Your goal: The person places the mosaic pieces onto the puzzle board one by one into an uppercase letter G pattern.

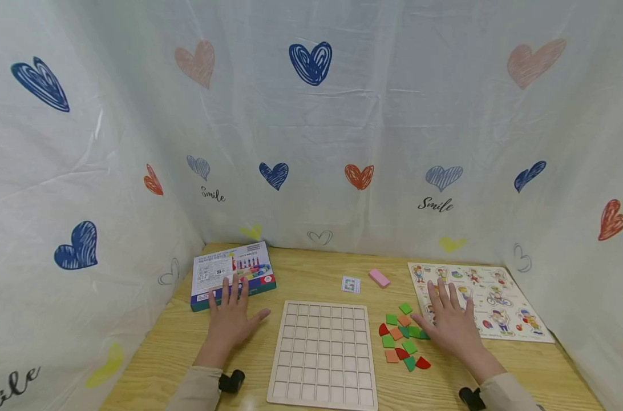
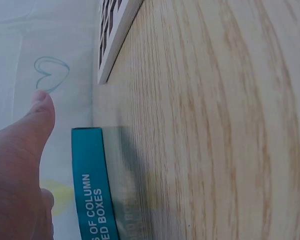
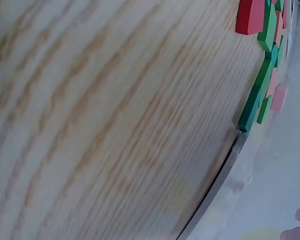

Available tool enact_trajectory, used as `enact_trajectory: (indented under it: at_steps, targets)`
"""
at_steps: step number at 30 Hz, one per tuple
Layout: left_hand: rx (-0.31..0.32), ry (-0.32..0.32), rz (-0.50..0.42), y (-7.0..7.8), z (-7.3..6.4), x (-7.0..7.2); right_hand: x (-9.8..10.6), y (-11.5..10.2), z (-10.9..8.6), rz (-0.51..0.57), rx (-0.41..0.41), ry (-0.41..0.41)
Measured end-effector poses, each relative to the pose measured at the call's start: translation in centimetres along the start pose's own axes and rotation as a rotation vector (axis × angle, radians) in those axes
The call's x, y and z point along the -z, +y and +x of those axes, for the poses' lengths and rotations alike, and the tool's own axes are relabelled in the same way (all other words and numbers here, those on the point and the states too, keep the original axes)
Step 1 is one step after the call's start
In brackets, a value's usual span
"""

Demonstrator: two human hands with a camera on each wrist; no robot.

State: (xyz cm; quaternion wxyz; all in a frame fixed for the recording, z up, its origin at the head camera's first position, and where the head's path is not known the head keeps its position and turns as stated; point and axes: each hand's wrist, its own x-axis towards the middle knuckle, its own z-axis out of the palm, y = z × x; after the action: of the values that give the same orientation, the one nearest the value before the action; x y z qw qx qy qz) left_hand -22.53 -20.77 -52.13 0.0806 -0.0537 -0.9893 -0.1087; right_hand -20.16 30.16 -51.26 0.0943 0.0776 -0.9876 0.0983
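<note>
My left hand is spread with straight fingers, its fingertips overlapping the near edge of a flat activity box with a teal side. In the left wrist view its thumb points up beside the box. My right hand is also spread, over the left part of a white picture board printed with small figures. Neither hand holds anything. Between them lies a pale wooden grid board of square compartments. Several flat green, orange and red pieces, squares and rounded wedges, are scattered just left of the right hand.
Behind the grid board lie a small printed card and a pink block. All rest on a wood-grain table. A white curtain with hearts hangs along the back and both sides.
</note>
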Motion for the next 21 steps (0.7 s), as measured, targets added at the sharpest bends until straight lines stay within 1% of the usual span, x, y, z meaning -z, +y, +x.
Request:
enact_trajectory:
  at_steps: [7, 12, 21]
  targets:
    - [0.002, -0.004, -0.007, -0.07, -0.16, 0.01, -0.16, 0.05, -0.26, 0.025, -0.004, -0.011]
    - [0.018, -0.033, -0.013, -0.13, -0.18, 0.03, 0.01, -0.06, -0.42, 0.045, -0.02, -0.031]
    - [0.023, -0.062, -0.019, -0.35, -0.32, -0.18, 0.11, 0.14, -0.56, 0.06, -0.021, -0.028]
